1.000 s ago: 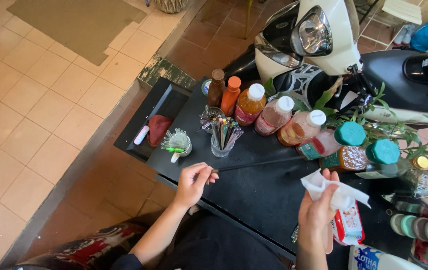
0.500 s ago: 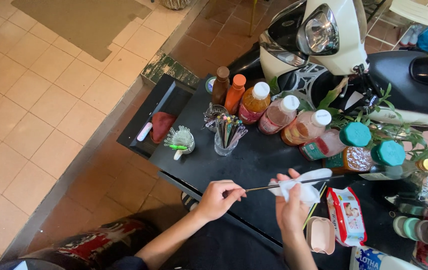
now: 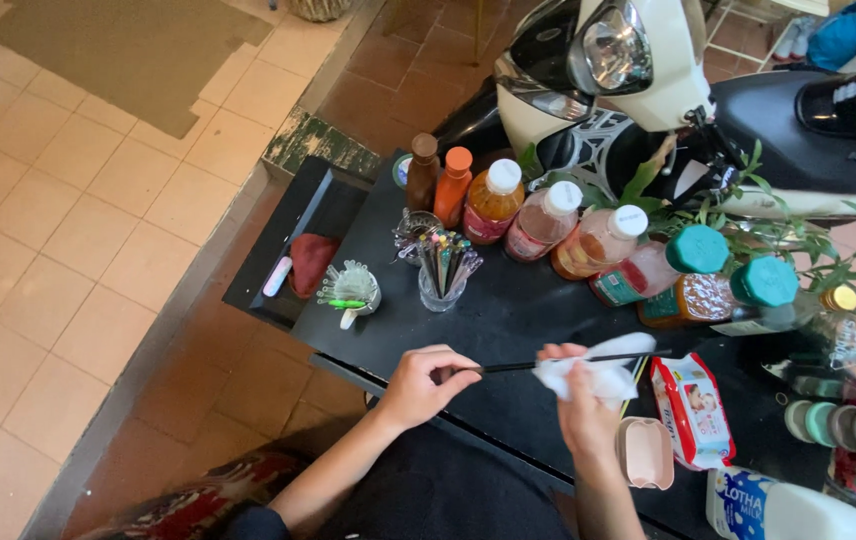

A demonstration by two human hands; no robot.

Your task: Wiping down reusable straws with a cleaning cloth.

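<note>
My left hand (image 3: 426, 383) pinches one end of a thin black stick (image 3: 518, 366) held level over the black table (image 3: 508, 310). My right hand (image 3: 580, 400) wraps a white wipe (image 3: 598, 366) around the stick near its middle. A glass (image 3: 441, 285) full of similar thin sticks and straws stands just beyond my hands. A red-and-white wipe pack (image 3: 693, 410) lies right of my right hand, with a small pink case (image 3: 644, 452) beside my right wrist.
A row of bottles (image 3: 548, 215) with orange, white and teal caps lines the table's far side. A small cup of clear picks (image 3: 350, 288) stands at left beside a black tray (image 3: 293, 245). A white scooter (image 3: 648, 90) is parked behind. Tiled floor lies left.
My hands have come together: the right hand brought the white wipe to the stick and now wraps it. The wipe pack and pink case now lie on the table.
</note>
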